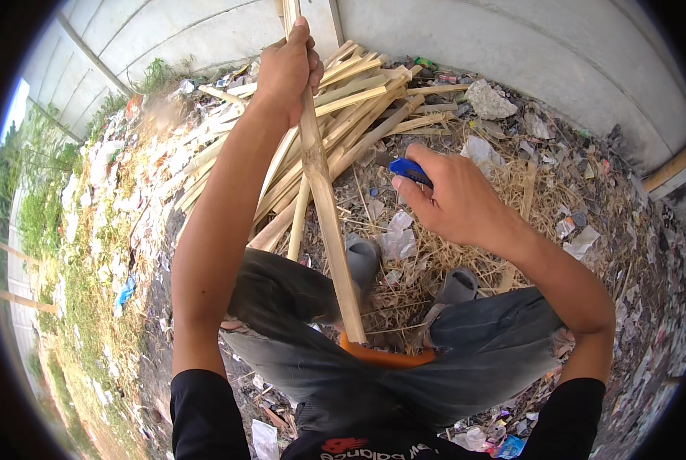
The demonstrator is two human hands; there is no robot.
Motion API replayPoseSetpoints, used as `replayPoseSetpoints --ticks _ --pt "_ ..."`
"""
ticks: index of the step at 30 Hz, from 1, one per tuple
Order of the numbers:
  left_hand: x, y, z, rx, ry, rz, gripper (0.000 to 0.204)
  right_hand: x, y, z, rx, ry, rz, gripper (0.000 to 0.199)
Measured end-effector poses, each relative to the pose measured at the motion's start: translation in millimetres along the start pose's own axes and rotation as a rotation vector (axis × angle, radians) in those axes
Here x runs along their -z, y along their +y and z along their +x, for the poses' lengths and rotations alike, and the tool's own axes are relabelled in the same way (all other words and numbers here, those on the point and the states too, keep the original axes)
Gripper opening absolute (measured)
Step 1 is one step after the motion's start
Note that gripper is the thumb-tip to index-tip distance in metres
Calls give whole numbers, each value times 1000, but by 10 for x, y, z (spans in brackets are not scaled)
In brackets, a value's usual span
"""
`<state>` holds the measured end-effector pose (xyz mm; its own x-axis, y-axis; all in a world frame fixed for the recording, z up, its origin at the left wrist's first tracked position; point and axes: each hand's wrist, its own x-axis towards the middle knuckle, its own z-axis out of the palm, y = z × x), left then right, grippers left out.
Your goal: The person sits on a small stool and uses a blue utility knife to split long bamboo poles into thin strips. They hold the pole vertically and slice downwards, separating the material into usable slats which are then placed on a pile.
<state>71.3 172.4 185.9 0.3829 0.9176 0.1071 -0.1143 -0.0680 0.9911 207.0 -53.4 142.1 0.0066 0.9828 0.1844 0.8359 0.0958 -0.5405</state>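
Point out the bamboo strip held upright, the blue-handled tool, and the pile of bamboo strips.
bamboo strip (324,207), head view, middle of its length below the left hand (285,73)
blue-handled tool (410,170), head view, blue handle in the right hand (454,203)
pile of bamboo strips (366,103), head view, centre of the pile

The stick (324,192) is pale tan, like the pile (343,107) behind it; the handle (410,170) is bright blue. An orange seat (385,357) shows between grey trousers (305,360). The wall (512,38) is light grey, the straw (435,261) yellow

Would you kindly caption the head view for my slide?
Left hand grips a bamboo slat; right hand holds a blue-handled tool.
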Motion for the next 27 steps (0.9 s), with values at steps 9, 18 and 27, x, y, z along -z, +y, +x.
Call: replayPoseSetpoints --ticks 9,18,27 --pt "-360 -35 -237 10 -111 -13 40 -258 -164 -12 158 -40 -87 44" --pt "109 178 230 -71 -86 -108 37 -866 -312 -629 302 -479 -156 50" --pt "713 253 318 27 -143 -504 36 -915 151 -408 430 -553 126 45"
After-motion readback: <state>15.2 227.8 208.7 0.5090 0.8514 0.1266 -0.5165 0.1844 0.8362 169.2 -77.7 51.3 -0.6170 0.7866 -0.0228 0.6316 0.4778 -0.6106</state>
